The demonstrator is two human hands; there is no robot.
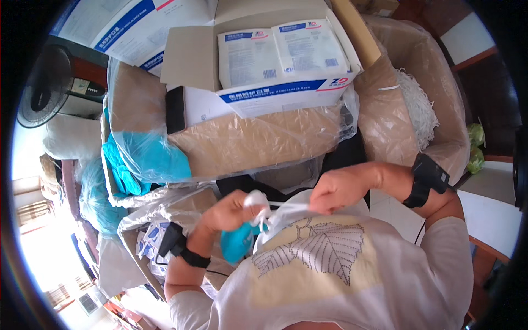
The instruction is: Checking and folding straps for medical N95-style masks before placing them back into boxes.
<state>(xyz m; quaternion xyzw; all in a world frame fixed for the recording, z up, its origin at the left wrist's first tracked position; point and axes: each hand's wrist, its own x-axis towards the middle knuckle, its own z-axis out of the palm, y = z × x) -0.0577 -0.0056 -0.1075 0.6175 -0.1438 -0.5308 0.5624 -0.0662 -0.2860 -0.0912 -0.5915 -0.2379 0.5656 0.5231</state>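
Thin white cords [289, 205] are stretched between two hands, in front of the chest.

The cords are gripped in the curled fingers of the left hand [228, 212] and pinched between the fingertips of the right hand [342, 190]. A rounded turquoise piece [235, 246] is seen just below the left hand. Toward the far edge of a brown cardboard box covered in clear plastic [258, 135], flat white packets [247, 58] are held in an open white-and-blue carton [289, 100]; a black rectangular phone [176, 110] is placed just beside its left flap.
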